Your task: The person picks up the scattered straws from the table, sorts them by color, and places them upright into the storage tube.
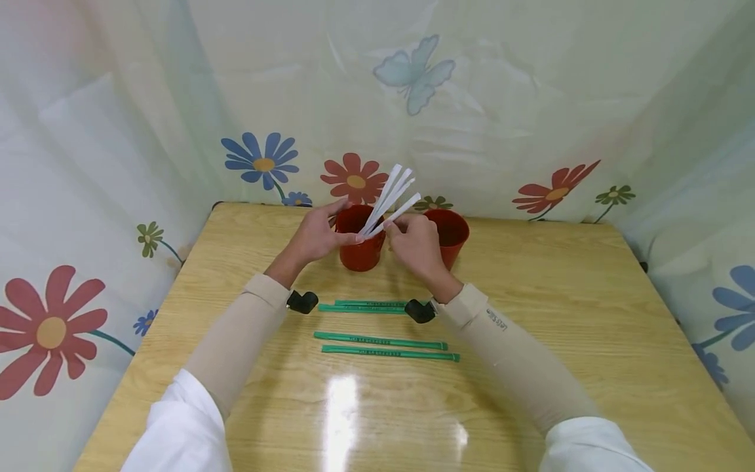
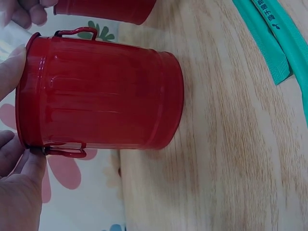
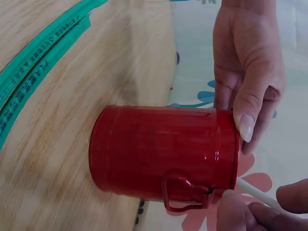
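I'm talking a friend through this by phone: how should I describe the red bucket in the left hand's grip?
Look to the far edge of the wooden table, before the flowered backdrop. There the left hand grips a red bucket by its rim. White sticks slant up from it; none rise from the matching bucket to its right.

Small dark Chinese characters (image 2: pixel 268 13) on green strips (image 1: pixel 380 340), dark lettering (image 1: pixel 497 319) on the right sleeve (image 1: pixel 525 364), neither clearly legible

Flower-print curtain (image 1: pixel 501 131), glossy wooden table (image 1: pixel 560 282)
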Tool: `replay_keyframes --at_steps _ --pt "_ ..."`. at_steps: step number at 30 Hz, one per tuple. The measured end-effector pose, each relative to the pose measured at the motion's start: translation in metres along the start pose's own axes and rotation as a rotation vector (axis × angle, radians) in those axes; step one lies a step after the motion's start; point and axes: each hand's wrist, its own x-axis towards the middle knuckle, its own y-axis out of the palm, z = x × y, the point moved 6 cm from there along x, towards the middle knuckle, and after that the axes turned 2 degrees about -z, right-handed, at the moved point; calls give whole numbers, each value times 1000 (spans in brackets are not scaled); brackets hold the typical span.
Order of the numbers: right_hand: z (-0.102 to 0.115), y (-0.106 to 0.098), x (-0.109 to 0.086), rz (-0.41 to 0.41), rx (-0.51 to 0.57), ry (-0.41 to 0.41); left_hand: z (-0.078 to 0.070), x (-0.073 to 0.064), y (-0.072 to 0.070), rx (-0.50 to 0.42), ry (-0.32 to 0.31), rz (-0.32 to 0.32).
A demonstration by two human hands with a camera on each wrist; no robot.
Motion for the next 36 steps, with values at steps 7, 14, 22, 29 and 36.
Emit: replay_keyframes --at_steps 7,14,22,29,36 --pt "3 -4 -10 90 -74 -35 -2 -1 0 -5 -9 10" --pt "-1 -7 -38 258 -126 -92 -7 2 -1 -2 16 15" --pt "-20 -12 -76 391 -166 -174 -16 -2 -2 64 40 15" --pt "-32 -19 -104 426 -269 -240 -23 -16 -3 -112 44 -120" --pt "-38 -7 -140 540 -345 -337 -35 -33 10 -396 46 -80"
